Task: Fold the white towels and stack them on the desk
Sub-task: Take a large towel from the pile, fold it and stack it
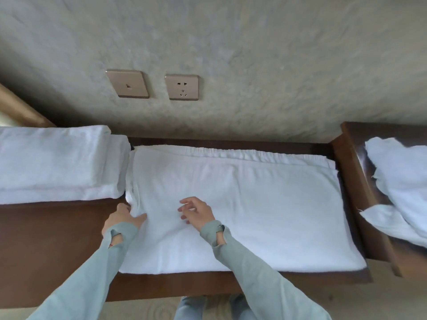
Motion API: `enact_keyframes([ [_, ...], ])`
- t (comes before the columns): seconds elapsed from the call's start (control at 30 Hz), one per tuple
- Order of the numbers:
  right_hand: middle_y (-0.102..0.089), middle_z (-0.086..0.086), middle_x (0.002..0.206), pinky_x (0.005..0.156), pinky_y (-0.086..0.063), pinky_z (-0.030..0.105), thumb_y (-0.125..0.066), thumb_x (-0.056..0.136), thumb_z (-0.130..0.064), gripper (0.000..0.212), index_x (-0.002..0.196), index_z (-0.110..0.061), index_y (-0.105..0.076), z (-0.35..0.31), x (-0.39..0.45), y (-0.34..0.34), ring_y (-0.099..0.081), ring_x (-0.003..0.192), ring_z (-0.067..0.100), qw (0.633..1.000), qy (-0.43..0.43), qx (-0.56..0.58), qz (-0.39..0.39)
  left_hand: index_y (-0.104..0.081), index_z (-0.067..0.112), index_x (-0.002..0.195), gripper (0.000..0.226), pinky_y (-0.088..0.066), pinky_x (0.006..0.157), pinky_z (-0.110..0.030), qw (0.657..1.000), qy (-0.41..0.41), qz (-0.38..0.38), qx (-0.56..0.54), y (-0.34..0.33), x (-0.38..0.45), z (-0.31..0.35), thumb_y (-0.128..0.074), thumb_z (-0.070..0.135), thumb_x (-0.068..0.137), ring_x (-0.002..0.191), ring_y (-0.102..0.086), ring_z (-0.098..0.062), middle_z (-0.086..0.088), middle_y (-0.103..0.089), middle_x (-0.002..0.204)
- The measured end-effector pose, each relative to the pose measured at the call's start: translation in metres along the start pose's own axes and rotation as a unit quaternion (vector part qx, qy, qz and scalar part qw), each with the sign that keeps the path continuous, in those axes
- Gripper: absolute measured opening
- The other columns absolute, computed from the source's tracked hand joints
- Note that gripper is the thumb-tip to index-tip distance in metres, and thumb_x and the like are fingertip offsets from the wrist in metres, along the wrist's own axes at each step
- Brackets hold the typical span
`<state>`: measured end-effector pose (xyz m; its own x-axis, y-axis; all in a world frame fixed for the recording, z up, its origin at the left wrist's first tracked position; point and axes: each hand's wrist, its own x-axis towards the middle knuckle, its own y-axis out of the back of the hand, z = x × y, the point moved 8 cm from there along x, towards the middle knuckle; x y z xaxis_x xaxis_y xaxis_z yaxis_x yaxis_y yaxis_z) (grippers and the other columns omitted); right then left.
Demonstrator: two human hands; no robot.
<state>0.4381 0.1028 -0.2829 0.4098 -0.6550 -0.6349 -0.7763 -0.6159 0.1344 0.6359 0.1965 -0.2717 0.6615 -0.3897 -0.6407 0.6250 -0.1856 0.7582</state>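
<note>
Both arms reach forward in pale green sleeves. The left hand lies low, fingers extended rightward. The right hand hovers palm down, fingers loosely spread and slightly curled.

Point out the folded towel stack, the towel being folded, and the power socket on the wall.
folded towel stack (57, 162), head view, on its top layer.
towel being folded (254, 204), head view, on its flat middle.
power socket (182, 87), head view, on its faceplate.
</note>
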Motion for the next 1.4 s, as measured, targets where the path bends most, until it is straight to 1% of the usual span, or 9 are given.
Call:
enact_keyframes([
  [0.17,-0.064,0.008,0.108,0.083,-0.051,0.031,-0.053,0.088,-0.018,0.027,0.115,-0.013,-0.057,-0.003,0.006,-0.003,-0.06,0.076,0.017,0.998,-0.033,-0.052,-0.034,-0.053,0.009,0.121,0.042,-0.046,0.073,-0.033,0.999,-0.034,-0.006,0.022,0.004,-0.01,-0.009,-0.056,0.033,0.087,0.088,-0.058,-0.03,-0.013,-0.063,0.109],
  [0.33,-0.054,0.001,0.123,0.094,-0.046,0.029,-0.064,0.081,-0.045,0.063,0.134,-0.02,-0.039,-0.05,0.02,-0.02,-0.056,0.107,0.019,0.995,-0.003,-0.093,-0.046,-0.053,0.018,0.111,0.027,-0.049,0.078,-0.033,0.987,-0.159,0.009,0.029,0.019,-0.051,0.046,-0.049,0.03,0.088,0.088,-0.06,-0.03,-0.007,-0.065,0.098],
  [0.57,-0.048,0.01,0.128,0.094,-0.045,0.039,-0.073,0.074,-0.035,0.109,0.147,-0.023,0.007,-0.096,0.054,0.005,-0.054,0.114,0.031,0.951,0.033,-0.307,0.021,-0.032,0.03,0.141,0.058,-0.046,0.085,-0.03,0.949,-0.291,-0.044,0.111,-0.045,-0.09,0.104,-0.052,0.037,0.088,0.107,-0.059,-0.028,-0.007,-0.063,0.118],
  [0.7,-0.052,0.012,0.121,0.085,-0.044,0.037,-0.058,0.086,-0.021,0.079,0.146,-0.014,-0.008,-0.081,0.074,0.031,-0.055,0.11,0.032,0.92,0.025,-0.386,0.068,-0.019,0.032,0.147,0.072,-0.046,0.084,-0.03,0.943,-0.307,-0.08,0.097,-0.074,-0.097,0.116,-0.056,0.037,0.085,0.104,-0.06,-0.027,-0.008,-0.063,0.115],
  [0.87,-0.053,0.003,0.083,0.066,-0.038,0.025,-0.048,0.09,-0.024,0.022,0.105,-0.007,-0.053,-0.093,0.089,0.066,-0.054,0.084,0.023,0.979,0.063,-0.141,0.132,-0.02,0.032,0.146,0.085,-0.044,0.093,-0.025,0.947,-0.297,-0.116,-0.026,-0.067,-0.101,0.117,-0.07,0.036,0.077,0.107,-0.058,-0.024,-0.002,-0.059,0.112],
  [1.0,-0.054,0.004,0.1,0.074,-0.037,0.023,-0.05,0.092,-0.018,0.038,0.126,-0.005,-0.043,-0.104,0.08,0.093,-0.054,0.091,0.024,0.971,0.141,-0.108,0.158,-0.02,0.035,0.145,0.091,-0.043,0.095,-0.024,0.933,-0.318,-0.15,-0.079,-0.068,-0.117,0.121,-0.076,0.036,0.072,0.106,-0.056,-0.021,0.001,-0.053,0.11],
  [1.13,-0.05,0.012,0.128,0.083,-0.04,0.026,-0.062,0.087,-0.029,0.067,0.138,-0.005,-0.026,-0.06,0.09,0.104,-0.052,0.116,0.029,0.972,0.041,-0.204,0.112,-0.008,0.035,0.148,0.098,-0.049,0.095,-0.029,0.935,-0.277,-0.222,-0.007,-0.115,-0.124,0.108,-0.073,0.025,0.075,0.105,-0.056,-0.017,0.008,-0.048,0.124],
  [1.23,-0.049,0.01,0.131,0.079,-0.042,0.027,-0.066,0.083,-0.025,0.069,0.137,-0.009,-0.026,-0.059,0.091,0.105,-0.053,0.107,0.025,0.969,0.07,-0.21,0.11,-0.015,0.032,0.148,0.086,-0.052,0.089,-0.022,0.936,-0.244,-0.252,-0.041,-0.142,-0.134,0.104,-0.063,0.007,0.08,0.087,-0.054,-0.012,0.011,-0.047,0.115],
  [1.4,-0.046,0.01,0.133,0.083,-0.039,0.027,-0.061,0.086,-0.033,0.068,0.138,-0.008,-0.025,-0.063,0.095,0.12,-0.052,0.116,0.029,0.973,0.055,-0.185,0.128,-0.023,0.022,0.14,0.084,-0.042,0.1,-0.034,0.949,-0.276,-0.115,0.103,-0.142,-0.139,0.11,-0.065,0.052,0.074,0.118,-0.043,-0.02,0.001,-0.034,0.132],
])
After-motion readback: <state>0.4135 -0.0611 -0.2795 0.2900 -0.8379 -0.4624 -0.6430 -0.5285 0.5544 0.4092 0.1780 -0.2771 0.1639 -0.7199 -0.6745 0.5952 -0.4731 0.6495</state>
